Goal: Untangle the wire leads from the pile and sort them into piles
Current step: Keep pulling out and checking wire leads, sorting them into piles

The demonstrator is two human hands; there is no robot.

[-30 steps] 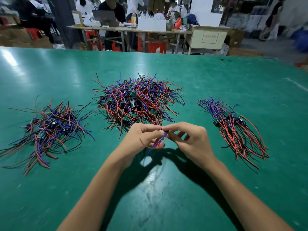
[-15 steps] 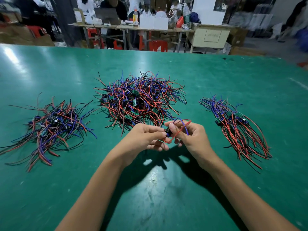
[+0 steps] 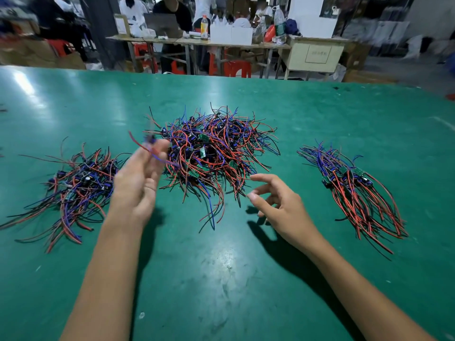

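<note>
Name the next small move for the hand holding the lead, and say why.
Probably drop it onto the left pile: the left hand pinches one freed lead, raised and blurred, beside that pile, while the right hand is open.

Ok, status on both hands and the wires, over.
Left hand pinching one wire lead, raised, blurred. Right hand open, holding nothing, beside the middle pile. Left pile and right pile on the table, nothing blocking.
</note>
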